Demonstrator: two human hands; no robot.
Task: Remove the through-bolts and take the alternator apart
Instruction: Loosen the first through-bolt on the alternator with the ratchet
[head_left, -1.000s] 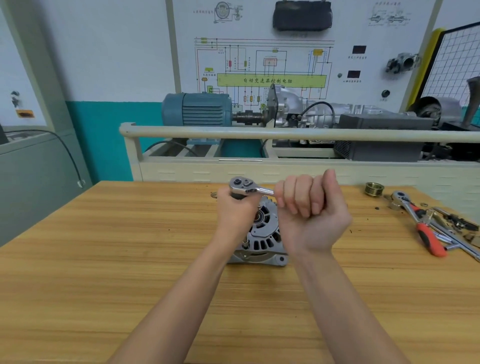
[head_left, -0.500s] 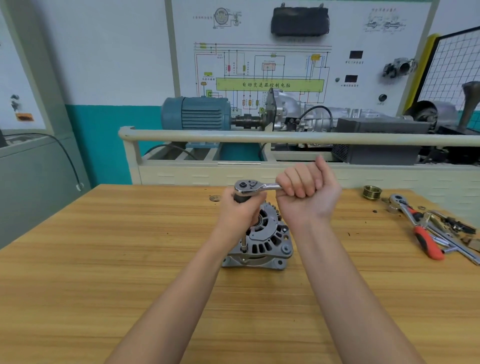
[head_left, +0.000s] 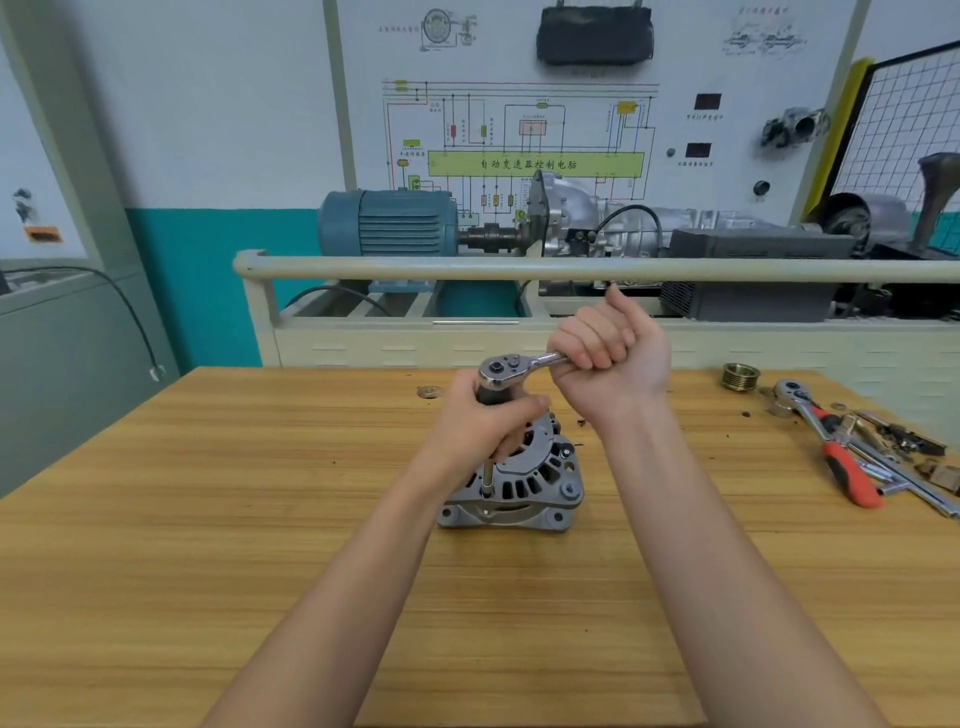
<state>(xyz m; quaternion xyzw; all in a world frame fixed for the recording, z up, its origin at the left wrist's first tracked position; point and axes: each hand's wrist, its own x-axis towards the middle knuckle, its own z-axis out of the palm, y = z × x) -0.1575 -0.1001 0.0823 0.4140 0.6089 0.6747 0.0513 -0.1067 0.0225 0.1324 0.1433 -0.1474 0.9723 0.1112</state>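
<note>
Centre frame: left hand wraps extension bar, right hand fists ratchet handle; alternator prob. heavy, rigid — grip its housing w/ care.

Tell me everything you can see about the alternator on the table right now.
The alternator is a grey cast-metal unit, standing on its end on the wooden table. Its housing is rounded, with slotted vents around the top, a flat plate on the upper face and mounting lugs with holes at the base. A bolt head shows at its right edge. A socket extension stands upright on its left rim, driven by the ratchet. The left hand covers its upper left; whether it touches the housing is unclear.
</note>
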